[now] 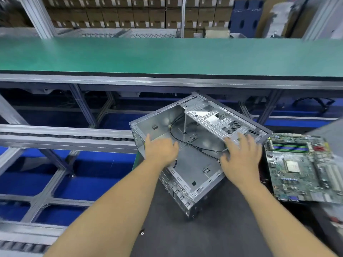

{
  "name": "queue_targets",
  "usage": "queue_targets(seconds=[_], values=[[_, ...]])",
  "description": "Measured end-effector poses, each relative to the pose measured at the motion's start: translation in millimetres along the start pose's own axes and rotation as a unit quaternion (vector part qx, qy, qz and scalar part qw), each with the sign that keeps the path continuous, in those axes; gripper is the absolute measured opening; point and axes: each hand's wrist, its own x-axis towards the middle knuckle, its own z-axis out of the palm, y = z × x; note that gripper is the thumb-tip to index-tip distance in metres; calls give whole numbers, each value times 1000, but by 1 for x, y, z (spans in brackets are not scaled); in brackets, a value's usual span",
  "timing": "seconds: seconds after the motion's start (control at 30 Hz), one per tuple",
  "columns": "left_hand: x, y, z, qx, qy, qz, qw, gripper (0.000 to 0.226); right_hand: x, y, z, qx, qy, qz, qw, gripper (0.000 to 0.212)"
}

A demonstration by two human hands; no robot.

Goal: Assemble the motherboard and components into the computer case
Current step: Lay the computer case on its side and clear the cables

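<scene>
The computer case (194, 151) lies open-side-up on the dark mat (167, 229), turned at an angle. My left hand (160, 151) grips its left wall, fingers curled over the rim; my right hand (241, 156) rests on the drive cage — fingers spread, fairly straight. The motherboard (300, 167) sits just right of the case.

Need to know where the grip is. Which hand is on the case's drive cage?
The right hand: its fingers lie on the perforated drive cage. The left hand holds the case wall opposite.
</scene>
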Motion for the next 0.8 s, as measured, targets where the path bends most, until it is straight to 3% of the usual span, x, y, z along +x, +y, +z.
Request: queue_targets(seconds=[0.07,0.13,0.23,0.33,0.47,0.63,0.8], values=[[4,-6,-9,10,-58,49,997,51,-12,-19,3,148,-48,175,972,75],[4,-7,-11,61,-53,69,994,41,-11,-30,8,263,-89,236,931,84],[-4,7,-12,118,-54,60,990,25,3,-18,6,247,-106,214,939,83],[-18,40,-11,120,-107,52,986,10,24,21,-6,246,-154,148,945,79],[-37,81,5,92,-178,99,975,28,52,66,-17,157,-200,69,965,78],[-32,63,4,-77,-228,133,962,33,53,58,3,45,-136,86,986,80],[-37,79,4,-27,-366,134,921,45,51,67,-5,48,-159,64,984,72]])
